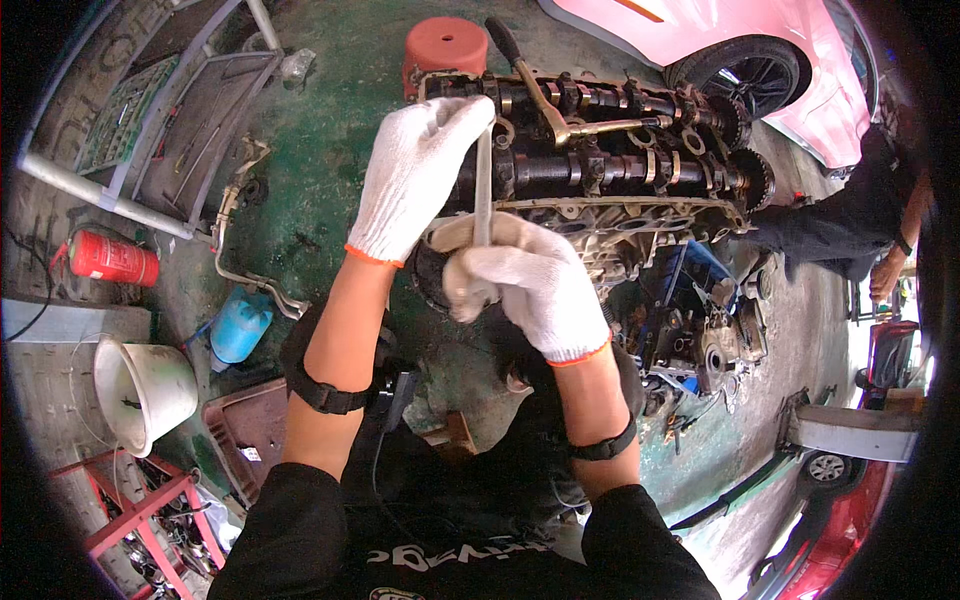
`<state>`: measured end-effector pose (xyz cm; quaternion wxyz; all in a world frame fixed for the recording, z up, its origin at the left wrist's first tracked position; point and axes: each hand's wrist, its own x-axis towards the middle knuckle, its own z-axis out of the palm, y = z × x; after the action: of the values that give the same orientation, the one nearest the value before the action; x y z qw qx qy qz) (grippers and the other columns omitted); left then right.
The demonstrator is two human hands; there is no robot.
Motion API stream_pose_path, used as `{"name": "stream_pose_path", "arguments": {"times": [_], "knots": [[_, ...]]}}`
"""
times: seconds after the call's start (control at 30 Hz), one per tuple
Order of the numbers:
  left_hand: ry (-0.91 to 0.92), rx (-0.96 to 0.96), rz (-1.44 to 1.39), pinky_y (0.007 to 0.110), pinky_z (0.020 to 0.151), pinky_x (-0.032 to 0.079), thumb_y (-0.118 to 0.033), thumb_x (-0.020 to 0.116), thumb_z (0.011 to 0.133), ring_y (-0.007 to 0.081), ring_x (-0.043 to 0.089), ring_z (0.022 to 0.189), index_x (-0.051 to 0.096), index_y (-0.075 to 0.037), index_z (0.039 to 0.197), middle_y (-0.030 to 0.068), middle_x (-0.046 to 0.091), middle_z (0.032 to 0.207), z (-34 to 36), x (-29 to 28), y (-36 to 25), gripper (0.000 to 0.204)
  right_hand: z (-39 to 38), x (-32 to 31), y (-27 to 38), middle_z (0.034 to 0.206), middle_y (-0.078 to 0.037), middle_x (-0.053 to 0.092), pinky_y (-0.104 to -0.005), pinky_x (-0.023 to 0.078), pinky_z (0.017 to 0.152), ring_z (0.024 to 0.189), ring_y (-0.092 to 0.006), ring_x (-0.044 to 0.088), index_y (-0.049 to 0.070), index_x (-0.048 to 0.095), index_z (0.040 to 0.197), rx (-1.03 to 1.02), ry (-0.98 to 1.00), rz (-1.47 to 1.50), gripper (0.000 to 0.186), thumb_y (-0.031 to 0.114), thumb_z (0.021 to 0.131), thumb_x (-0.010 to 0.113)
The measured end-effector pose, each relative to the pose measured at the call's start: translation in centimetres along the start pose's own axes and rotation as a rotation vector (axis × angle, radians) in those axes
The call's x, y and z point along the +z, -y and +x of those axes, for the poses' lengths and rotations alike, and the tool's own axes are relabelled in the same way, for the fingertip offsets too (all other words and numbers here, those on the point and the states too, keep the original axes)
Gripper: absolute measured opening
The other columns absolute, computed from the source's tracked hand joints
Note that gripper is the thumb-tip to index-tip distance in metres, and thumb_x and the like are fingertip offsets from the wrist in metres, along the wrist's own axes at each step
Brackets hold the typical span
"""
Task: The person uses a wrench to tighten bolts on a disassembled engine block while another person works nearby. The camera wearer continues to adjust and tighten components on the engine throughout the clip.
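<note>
My left hand, in a white knit glove with orange cuff, pinches the upper end of a long silver metal bar, held upright in the picture. My right hand, in a matching glove with grimy fingertips, is closed round the bar's lower end, slightly blurred. The bar's exact ends are hidden by my fingers. Both hands are at the near-left part of an engine cylinder head with two dark camshafts and toothed sprockets at the right. A ratchet wrench with black handle and extension lies across the camshafts.
A red round stand is behind the head; engine parts lie right. A co-worker in dark clothes is at right, near a pink car. Left are a fire extinguisher, blue jug, white bucket and metal frame.
</note>
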<state>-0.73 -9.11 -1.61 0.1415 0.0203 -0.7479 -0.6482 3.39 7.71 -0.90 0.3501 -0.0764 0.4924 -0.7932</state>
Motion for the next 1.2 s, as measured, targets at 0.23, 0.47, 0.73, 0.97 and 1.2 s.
{"name": "stream_pose_path", "arguments": {"times": [0.23, 0.47, 0.73, 0.97, 1.2], "knots": [[0.032, 0.000, 0.190, 0.028, 0.081, 0.050, -0.027, 0.067, 0.096, 0.0116, 0.063, 0.086, 0.071, 0.006, 0.108, 0.0080, 0.074, 0.096, 0.3, -0.3, 0.3, 0.035, -1.5, -1.1, 3.0, 0.061, -0.003, 0.054, -0.0249, 0.042, 0.053, 0.050, -0.0113, 0.049, -0.015, 0.062, 0.118, -0.243, -0.511, -0.250, 0.032, 0.009, 0.099, 0.053], [0.051, 0.005, 0.320, 0.029, 0.077, 0.051, -0.027, 0.067, 0.094, 0.0142, 0.064, 0.081, 0.071, 0.005, 0.107, 0.0114, 0.074, 0.090, 0.2, 1.0, 0.3, 0.035, -2.1, -2.4, 3.6, 0.067, -0.007, 0.057, -0.0244, 0.043, 0.058, 0.057, -0.0134, 0.052, -0.015, 0.062, 0.117, -0.334, -0.542, -0.184, 0.032, 0.011, 0.099, 0.053], [0.046, -0.086, 0.281, 0.029, 0.074, 0.050, -0.027, 0.068, 0.094, 0.0118, 0.062, 0.079, 0.071, 0.006, 0.108, 0.0096, 0.072, 0.087, 0.4, 1.4, 0.1, 0.036, -2.2, -3.6, 3.4, 0.073, -0.012, 0.061, -0.0259, 0.049, 0.064, 0.062, -0.0163, 0.057, -0.015, 0.060, 0.120, -0.513, -0.478, -0.085, 0.037, 0.015, 0.100, 0.051], [0.007, 0.003, 0.328, 0.036, 0.065, 0.051, -0.031, 0.063, 0.092, 0.0255, 0.068, 0.066, 0.073, 0.002, 0.095, 0.0156, 0.070, 0.072, 0.3, 1.5, 0.2, 0.035, -1.6, -5.3, 3.4, 0.078, -0.011, 0.066, -0.0263, 0.052, 0.059, 0.064, -0.0160, 0.061, -0.011, 0.060, 0.121, -0.684, -0.535, 0.004, 0.033, 0.016, 0.102, 0.052], [0.037, -0.003, 0.387, 0.031, 0.068, 0.048, -0.028, 0.066, 0.094, 0.0133, 0.060, 0.072, 0.071, 0.005, 0.103, 0.0116, 0.070, 0.081, 0.4, 1.4, 0.3, 0.035, -1.6, -5.9, 3.5, 0.072, -0.013, 0.065, -0.0284, 0.052, 0.058, 0.061, -0.0182, 0.062, -0.011, 0.063, 0.112, -0.560, -0.580, 0.038, 0.028, 0.009, 0.096, 0.052]]}}
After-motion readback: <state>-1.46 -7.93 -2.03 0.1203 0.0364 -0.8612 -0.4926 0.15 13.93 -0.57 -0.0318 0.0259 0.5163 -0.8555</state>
